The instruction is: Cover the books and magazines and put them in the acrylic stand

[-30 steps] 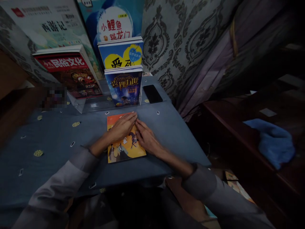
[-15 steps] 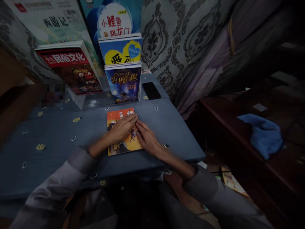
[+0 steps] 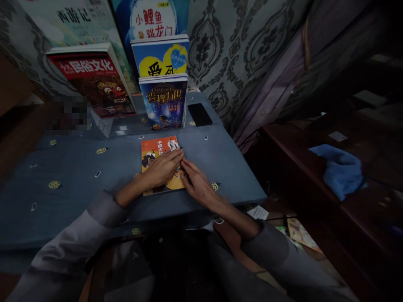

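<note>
A thin picture-covered book (image 3: 151,145) in orange and yellow lies closed and flat on the cloth-covered table (image 3: 119,167). My left hand (image 3: 163,168) rests palm down across its cover, fingers stretched out together. Against the book's right edge lies my right hand (image 3: 197,184), its fingers extended and their tips meeting those of the left hand. Neither hand grips anything. Part of the cover is hidden under the hands.
Behind the book, a clear stand (image 3: 122,127) holds a red-topped book (image 3: 107,90) and a blue book (image 3: 165,102), with more books behind. A black phone (image 3: 200,114) lies right of it. A blue cloth (image 3: 341,172) lies on the dark red furniture at right.
The view has tipped down slightly, so the table and books sit higher in the picture. Both hands sit slightly nearer me on the book, and more of its title shows.
</note>
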Action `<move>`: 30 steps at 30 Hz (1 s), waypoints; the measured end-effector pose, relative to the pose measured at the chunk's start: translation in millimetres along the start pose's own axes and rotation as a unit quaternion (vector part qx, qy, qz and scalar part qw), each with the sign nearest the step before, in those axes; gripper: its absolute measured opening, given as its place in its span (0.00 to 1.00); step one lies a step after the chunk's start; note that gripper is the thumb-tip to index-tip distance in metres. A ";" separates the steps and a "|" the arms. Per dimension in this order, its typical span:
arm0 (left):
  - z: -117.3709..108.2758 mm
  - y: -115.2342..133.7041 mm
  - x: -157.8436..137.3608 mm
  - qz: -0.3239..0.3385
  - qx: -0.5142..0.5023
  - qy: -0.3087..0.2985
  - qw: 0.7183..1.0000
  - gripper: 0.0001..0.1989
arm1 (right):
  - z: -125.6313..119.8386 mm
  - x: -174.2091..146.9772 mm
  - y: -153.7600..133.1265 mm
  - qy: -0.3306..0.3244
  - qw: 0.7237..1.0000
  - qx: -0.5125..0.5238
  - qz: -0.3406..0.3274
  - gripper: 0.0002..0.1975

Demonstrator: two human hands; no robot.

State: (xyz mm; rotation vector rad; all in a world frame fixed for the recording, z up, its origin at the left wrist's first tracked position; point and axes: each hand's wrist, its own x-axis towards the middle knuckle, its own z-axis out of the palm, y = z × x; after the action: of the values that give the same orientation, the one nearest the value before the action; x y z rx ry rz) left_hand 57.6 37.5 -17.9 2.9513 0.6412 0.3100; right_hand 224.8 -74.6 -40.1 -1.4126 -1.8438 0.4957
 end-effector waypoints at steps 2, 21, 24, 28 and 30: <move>-1.4 4.1 -3.1 0.001 -0.006 0.001 1.000 0.24 | -1.5 -3.9 -2.4 -0.008 1.000 -0.003 0.000 0.26; 10.8 -13.1 0.3 0.006 -0.026 0.060 0.998 0.23 | -9.9 15.6 18.4 -0.076 0.996 -0.027 -0.028 0.36; 11.1 -23.7 8.5 0.000 -0.019 0.062 0.998 0.23 | -12.2 33.6 25.4 -0.087 0.995 -0.030 -0.039 0.36; 12.1 -33.0 14.6 -0.008 -0.015 0.065 0.998 0.24 | -11.3 45.8 35.1 -0.081 0.995 -0.028 -0.052 0.34; 12.1 -35.6 15.9 -0.007 -0.018 0.064 0.998 0.24 | -9.3 46.2 37.8 -0.075 0.996 -0.024 -0.053 0.34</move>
State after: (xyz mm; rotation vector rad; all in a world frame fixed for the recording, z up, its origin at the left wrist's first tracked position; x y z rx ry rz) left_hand 60.3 75.7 -32.1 2.9090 0.6630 0.5085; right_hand 251.2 -20.4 -45.2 -1.3310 -2.0509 0.5186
